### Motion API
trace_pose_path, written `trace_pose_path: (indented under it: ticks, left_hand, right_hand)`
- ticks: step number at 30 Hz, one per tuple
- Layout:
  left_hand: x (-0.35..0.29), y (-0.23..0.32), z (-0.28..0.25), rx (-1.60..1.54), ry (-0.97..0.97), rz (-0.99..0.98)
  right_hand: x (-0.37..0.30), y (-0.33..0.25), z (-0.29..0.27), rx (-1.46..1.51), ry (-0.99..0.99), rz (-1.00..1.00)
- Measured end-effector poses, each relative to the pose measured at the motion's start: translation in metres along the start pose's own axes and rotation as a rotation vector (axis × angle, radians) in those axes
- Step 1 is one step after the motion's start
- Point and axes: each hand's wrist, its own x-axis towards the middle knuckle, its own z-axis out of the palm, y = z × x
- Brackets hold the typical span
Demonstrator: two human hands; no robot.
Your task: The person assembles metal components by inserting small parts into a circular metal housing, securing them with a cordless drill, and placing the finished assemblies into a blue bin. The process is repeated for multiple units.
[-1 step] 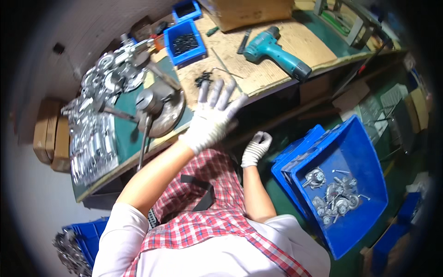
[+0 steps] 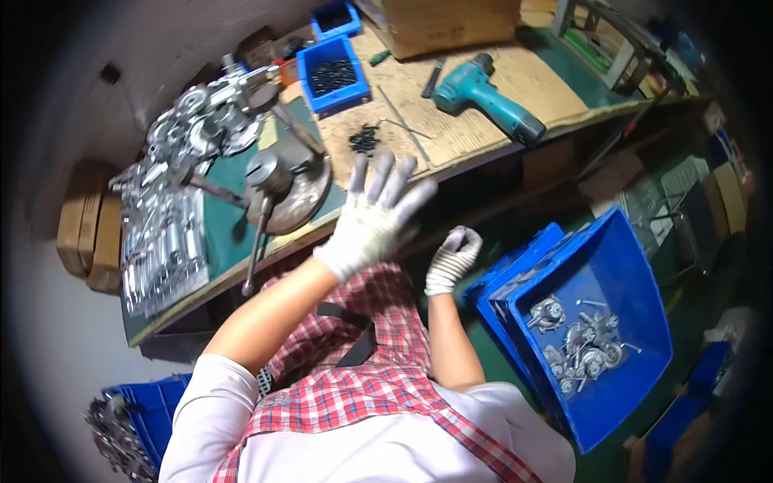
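Note:
My left hand (image 2: 370,217), in a white glove, is spread open above the front edge of the workbench. Its fingertips lie just short of a small pile of black screws (image 2: 365,139) on the cardboard-covered top, beside a thin L-shaped hex key (image 2: 405,129). Nothing shows in that hand. In front of my body, off the bench, my right hand (image 2: 452,259) has its gloved fingers curled toward the thumb; whatever they may hold is hidden. Left of my left hand stands a round metal fixture (image 2: 270,175) with lever handles. A teal cordless drill (image 2: 487,97) lies farther right.
Blue bins of black screws (image 2: 334,76) sit at the back, near a cardboard box (image 2: 447,28). Silvery metal parts (image 2: 165,249) cover the bench's left end. At right, a large blue crate (image 2: 620,386) holds metal assemblies. Another blue crate (image 2: 161,410) stands lower left.
The view has shifted a little, moving the bench slightly rightward in the picture. My left fingertips have drawn back slightly from the screw pile. My right hand stays curled.

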Motion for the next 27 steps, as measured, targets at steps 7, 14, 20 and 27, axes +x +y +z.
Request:
trace_pose_path:
  ticks: [7, 14, 20, 27]
  left_hand:
    - [-0.173, -0.017, -0.103, 0.14, 0.279, -0.187]
    - [-0.291, -0.095, -0.159, 0.427, 0.639, -0.678]
    - [-0.33, -0.194, -0.233, 0.549, 0.804, -0.934]
    - [-0.339, -0.34, -0.277, 0.532, -0.245, -1.32]
  right_hand:
    - [0.032, -0.19, 0.043, -0.42, -0.262, -1.057]
    - [0.061, -0.191, 0.104, -0.71, -0.55, -0.98]
    - [0.055, -0.18, 0.101, -0.551, -0.342, -0.984]
    - [0.052, -0.175, 0.105, -0.546, -0.327, -1.05]
